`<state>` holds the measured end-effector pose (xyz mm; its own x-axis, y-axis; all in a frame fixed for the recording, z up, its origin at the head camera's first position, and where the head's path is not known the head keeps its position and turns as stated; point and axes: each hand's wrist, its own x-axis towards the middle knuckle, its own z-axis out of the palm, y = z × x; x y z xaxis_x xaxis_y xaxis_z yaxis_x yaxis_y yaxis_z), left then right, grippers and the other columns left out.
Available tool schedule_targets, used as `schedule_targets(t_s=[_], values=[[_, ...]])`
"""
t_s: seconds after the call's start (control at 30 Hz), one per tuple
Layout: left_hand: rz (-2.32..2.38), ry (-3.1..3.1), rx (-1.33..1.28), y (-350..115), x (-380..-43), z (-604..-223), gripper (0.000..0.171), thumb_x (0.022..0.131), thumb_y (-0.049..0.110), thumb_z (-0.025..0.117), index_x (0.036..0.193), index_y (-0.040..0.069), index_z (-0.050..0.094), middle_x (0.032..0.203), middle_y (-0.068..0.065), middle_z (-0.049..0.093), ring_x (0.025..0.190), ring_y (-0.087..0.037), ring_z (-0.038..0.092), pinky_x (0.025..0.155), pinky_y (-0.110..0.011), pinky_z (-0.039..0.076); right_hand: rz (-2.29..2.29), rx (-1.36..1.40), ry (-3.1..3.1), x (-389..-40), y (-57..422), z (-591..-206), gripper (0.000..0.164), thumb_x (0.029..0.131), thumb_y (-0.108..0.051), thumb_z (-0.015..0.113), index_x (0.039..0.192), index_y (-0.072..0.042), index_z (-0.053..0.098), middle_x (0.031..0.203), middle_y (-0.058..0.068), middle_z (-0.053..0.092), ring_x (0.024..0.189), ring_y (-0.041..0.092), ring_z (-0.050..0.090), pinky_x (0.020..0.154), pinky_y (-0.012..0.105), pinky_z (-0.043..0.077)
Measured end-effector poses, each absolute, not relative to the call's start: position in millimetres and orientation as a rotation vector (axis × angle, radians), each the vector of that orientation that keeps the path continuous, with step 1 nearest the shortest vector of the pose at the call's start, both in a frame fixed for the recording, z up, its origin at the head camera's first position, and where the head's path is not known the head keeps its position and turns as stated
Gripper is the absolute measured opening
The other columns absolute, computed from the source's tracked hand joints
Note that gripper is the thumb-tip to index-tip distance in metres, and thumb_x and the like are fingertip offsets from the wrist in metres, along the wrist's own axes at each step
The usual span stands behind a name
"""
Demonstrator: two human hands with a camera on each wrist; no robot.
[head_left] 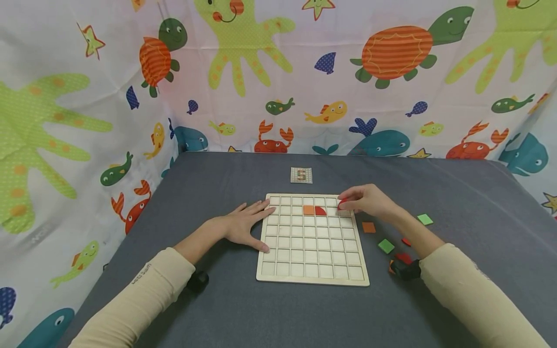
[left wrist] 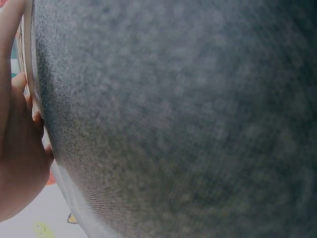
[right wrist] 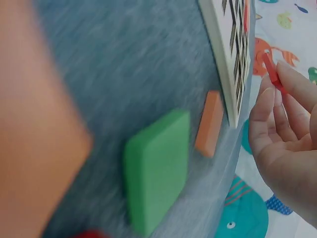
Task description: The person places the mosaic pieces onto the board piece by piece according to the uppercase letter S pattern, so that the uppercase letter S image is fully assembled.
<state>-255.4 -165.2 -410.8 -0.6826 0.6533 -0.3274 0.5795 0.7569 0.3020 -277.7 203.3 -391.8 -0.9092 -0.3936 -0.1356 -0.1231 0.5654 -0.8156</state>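
Observation:
A pale wooden grid board (head_left: 303, 267) lies on the grey cloth. My left hand (head_left: 241, 226) rests at its left edge, fingers spread and straight, fingertips over the upper left cells and thumb lower down. Between thumb and fingers of my right hand (head_left: 370, 200) a small red piece (right wrist: 272, 72) is pinched over the board's upper right corner. In the second row of cells sit an orange square tile (head_left: 308, 210) and, beside it on the right, a red quarter-circle tile (head_left: 320, 211).
Right of the board lie an orange tile (head_left: 368, 227), green tiles (head_left: 386, 246) (head_left: 425, 219) and red pieces (head_left: 403, 258), some partly behind the right forearm. A small card (head_left: 301, 175) with a coloured pattern lies behind the board. A sea-animal curtain (head_left: 243, 111) hangs around the table.

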Motion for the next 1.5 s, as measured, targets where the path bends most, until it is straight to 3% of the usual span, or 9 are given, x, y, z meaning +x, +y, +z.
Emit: schedule_targets(t_s=[0.37,0.77,1.5], values=[[0.235,2.529,0.925,-164.2,-255.7,-411.4,0.109,0.075,0.074,0.059,0.155,0.026,0.002,0.159,0.001,-0.01,0.144,-0.02,-0.007,0.112,-0.05,-0.003,-1.308,-0.424,2.458,-283.0,178.0,-392.1,0.028,0.089,-0.016,0.07,0.111,0.001,0.069,0.098,0.009,0.069,0.077,0.028,0.063,0.069,0.038,0.053],[0.231,2.528,0.915,-164.7,-255.5,-408.8,0.11,0.075,0.074,0.059,0.155,0.026,0.002,0.158,0.001,-0.01,0.144,-0.02,-0.007,0.112,-0.05,-0.003,-1.37,-0.342,2.427,-287.8,155.4,-392.3,0.028,0.088,-0.016,0.071,0.11,0.0,0.069,0.095,0.01,0.07,0.082,0.024,0.067,0.074,0.036,0.054],[0.242,2.535,0.932,-164.7,-256.0,-411.7,0.109,0.076,0.073,0.06,0.155,0.024,0.003,0.159,0.0,-0.008,0.144,-0.021,-0.005,0.111,-0.051,-0.002,-1.396,-0.348,2.39,-290.5,108.2,-392.7,0.021,0.086,-0.008,0.072,0.102,0.005,0.07,0.087,0.011,0.071,0.077,0.023,0.069,0.07,0.033,0.055]])
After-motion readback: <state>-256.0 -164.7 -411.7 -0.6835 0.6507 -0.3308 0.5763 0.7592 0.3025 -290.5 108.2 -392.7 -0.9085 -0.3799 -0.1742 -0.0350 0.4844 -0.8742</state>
